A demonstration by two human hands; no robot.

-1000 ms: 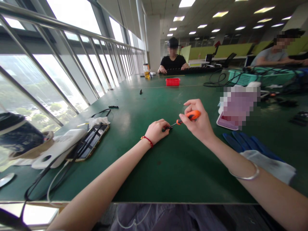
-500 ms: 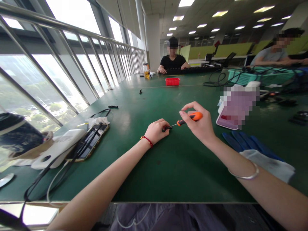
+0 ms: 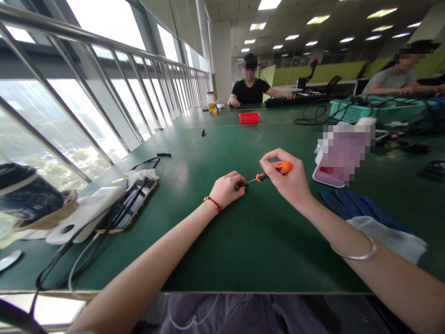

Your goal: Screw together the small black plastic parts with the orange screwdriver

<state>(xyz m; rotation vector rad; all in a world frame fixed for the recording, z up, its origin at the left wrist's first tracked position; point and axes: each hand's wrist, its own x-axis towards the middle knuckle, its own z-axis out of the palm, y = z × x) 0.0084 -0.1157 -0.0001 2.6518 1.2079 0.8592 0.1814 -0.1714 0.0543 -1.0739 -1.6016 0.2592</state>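
My left hand (image 3: pixel 227 189) rests on the green table (image 3: pixel 208 250), its fingers closed on a small black part (image 3: pixel 244 184) that they mostly hide. An orange and black screwdriver (image 3: pixel 283 167) lies in my right hand (image 3: pixel 290 183), the fingers curled around its handle. The shaft slants down to the left, and its tip meets the black part at my left fingertips. Whether the tip sits in a screw is too small to tell.
Blue gloves (image 3: pixel 361 211) and a pink device (image 3: pixel 328 171) lie right. Left are a phone (image 3: pixel 134 206), cables and a white object (image 3: pixel 83 215). Farther off are a red tray (image 3: pixel 249 118), a teal basket (image 3: pixel 378 111) and two seated people.
Both my hands stay almost in place, the screwdriver still on the black part. Across the table, the person in black has stretched an arm to the right, and the long black object there has shifted right.
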